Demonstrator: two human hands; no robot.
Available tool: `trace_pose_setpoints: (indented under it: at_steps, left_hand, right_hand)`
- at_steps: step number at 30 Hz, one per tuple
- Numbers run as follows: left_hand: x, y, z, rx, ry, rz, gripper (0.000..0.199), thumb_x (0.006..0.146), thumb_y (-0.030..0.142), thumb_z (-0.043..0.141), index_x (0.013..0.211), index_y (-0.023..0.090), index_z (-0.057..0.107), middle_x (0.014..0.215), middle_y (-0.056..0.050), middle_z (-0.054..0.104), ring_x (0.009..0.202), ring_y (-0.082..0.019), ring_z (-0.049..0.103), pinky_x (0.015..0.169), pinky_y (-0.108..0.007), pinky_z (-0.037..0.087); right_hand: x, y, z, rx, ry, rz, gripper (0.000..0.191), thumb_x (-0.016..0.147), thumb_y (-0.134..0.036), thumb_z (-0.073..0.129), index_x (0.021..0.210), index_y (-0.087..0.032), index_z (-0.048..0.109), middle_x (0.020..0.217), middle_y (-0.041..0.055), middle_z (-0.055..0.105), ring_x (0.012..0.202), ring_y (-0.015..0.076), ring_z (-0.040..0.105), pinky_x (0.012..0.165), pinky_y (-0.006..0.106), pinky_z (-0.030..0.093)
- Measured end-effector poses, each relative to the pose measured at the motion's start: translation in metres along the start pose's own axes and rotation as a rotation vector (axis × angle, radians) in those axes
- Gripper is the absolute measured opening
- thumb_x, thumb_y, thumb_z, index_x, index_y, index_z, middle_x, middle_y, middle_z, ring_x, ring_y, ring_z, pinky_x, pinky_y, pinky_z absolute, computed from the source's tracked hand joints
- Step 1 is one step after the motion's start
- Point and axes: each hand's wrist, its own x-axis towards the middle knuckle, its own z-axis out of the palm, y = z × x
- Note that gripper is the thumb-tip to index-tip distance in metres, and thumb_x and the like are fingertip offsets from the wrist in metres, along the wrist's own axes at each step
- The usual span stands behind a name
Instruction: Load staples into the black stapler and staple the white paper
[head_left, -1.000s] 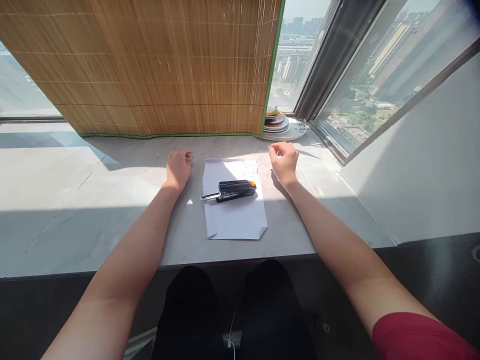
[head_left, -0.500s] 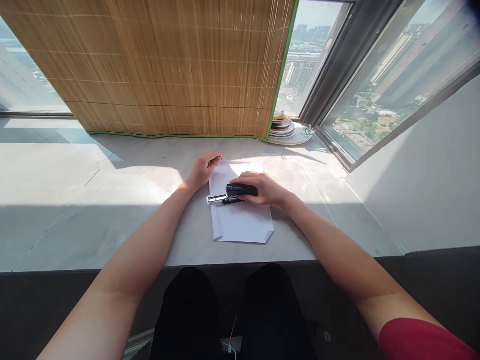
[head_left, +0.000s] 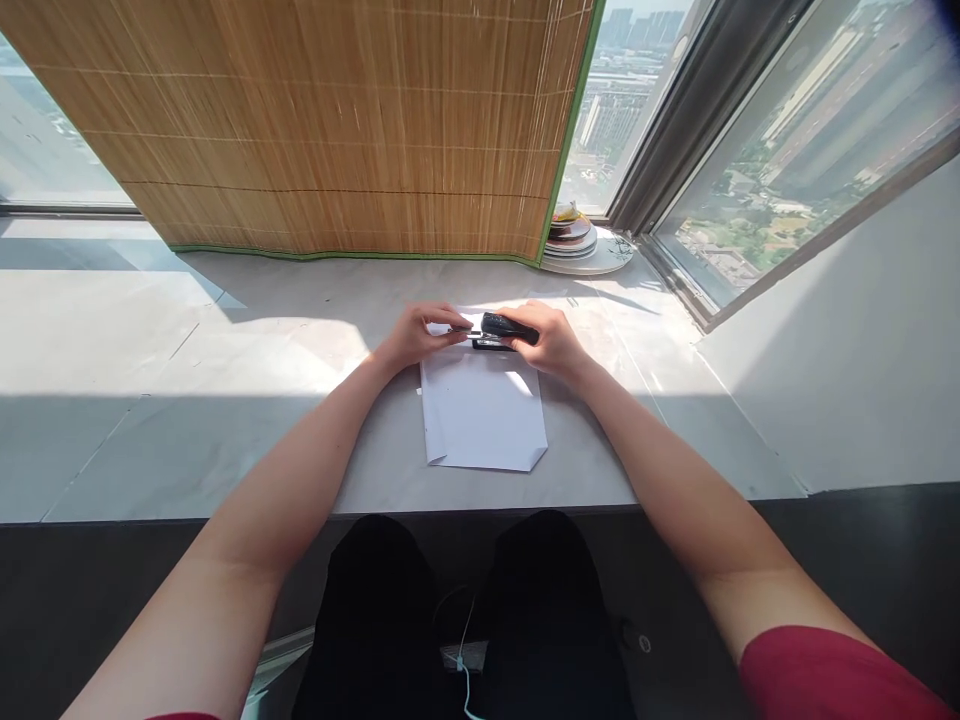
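A black stapler (head_left: 510, 327) is held just above the far part of some white paper (head_left: 486, 410). My right hand (head_left: 551, 340) is closed round its right end, fingers over the top and thumb below. The stapler's silver metal tray (head_left: 486, 336) sticks out to the left. My left hand (head_left: 421, 335) pinches at the tray's end with thumb and fingertips; any small piece between them is too small to make out. The paper lies flat, with folded corners at its near edge, and its far edge is partly hidden by my hands.
The paper lies on a pale, marble-like ledge (head_left: 247, 450). A bamboo blind (head_left: 337, 130) with green edging hangs at the back. Stacked plates (head_left: 574, 245) stand in the corner by the window frame (head_left: 660, 130). My knees are below the ledge's front edge, with a white cable (head_left: 466, 640) between them.
My right hand has carried the stapler away from me, toward the paper's far edge. My left hand has shifted slightly right and now meets the metal tray. The view has tilted slightly.
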Motion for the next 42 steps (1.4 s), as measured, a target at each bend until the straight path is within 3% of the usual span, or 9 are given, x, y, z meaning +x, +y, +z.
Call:
trace_pose_setpoints:
  at_steps: [6, 14, 18, 26, 42]
  left_hand:
    - [0.0, -0.004, 0.001, 0.117, 0.018, 0.061, 0.012, 0.089, 0.039, 0.09, 0.097, 0.03, 0.09, 0.095, -0.005, 0.086, 0.09, -0.022, 0.079, 0.086, -0.037, 0.062]
    - [0.0, -0.002, 0.003, 0.14, -0.022, -0.037, 0.018, 0.088, 0.049, 0.087, 0.093, 0.032, 0.09, 0.093, -0.006, 0.086, 0.094, -0.025, 0.078, 0.089, -0.042, 0.062]
    - [0.001, -0.001, 0.003, 0.167, -0.026, -0.05, 0.013, 0.087, 0.043, 0.088, 0.089, 0.03, 0.089, 0.093, -0.005, 0.086, 0.093, -0.024, 0.077, 0.091, -0.042, 0.06]
    - [0.0, 0.012, 0.003, 0.119, 0.035, -0.086, 0.017, 0.088, 0.043, 0.088, 0.093, 0.027, 0.088, 0.092, -0.006, 0.085, 0.085, -0.02, 0.074, 0.077, -0.036, 0.055]
    - [0.001, 0.011, 0.003, 0.126, -0.069, -0.003, 0.019, 0.093, 0.047, 0.083, 0.09, 0.028, 0.087, 0.098, -0.008, 0.085, 0.092, -0.024, 0.077, 0.092, -0.043, 0.062]
  right_hand:
    - [0.0, -0.004, 0.0, -0.007, -0.006, 0.017, 0.039, 0.093, -0.038, 0.08, 0.132, -0.032, 0.081, 0.12, 0.005, 0.084, 0.103, 0.0298, 0.073, 0.098, 0.049, 0.059]
    - [0.002, -0.01, -0.002, -0.008, -0.021, 0.033, 0.037, 0.092, -0.038, 0.079, 0.129, -0.034, 0.082, 0.114, 0.0035, 0.085, 0.101, 0.0292, 0.072, 0.096, 0.05, 0.06]
    - [0.003, -0.011, -0.002, 0.016, -0.015, 0.036, 0.037, 0.092, -0.038, 0.079, 0.128, -0.032, 0.082, 0.112, 0.0042, 0.084, 0.101, 0.0292, 0.072, 0.097, 0.05, 0.059]
    - [0.002, -0.013, -0.003, 0.074, 0.037, 0.056, 0.036, 0.09, -0.029, 0.078, 0.125, -0.031, 0.084, 0.118, 0.0044, 0.084, 0.1, 0.0284, 0.072, 0.098, 0.052, 0.059]
    - [-0.002, -0.009, -0.004, 0.288, 0.108, 0.176, 0.036, 0.085, -0.034, 0.084, 0.119, -0.023, 0.087, 0.112, 0.0092, 0.082, 0.101, 0.0267, 0.077, 0.1, 0.05, 0.065]
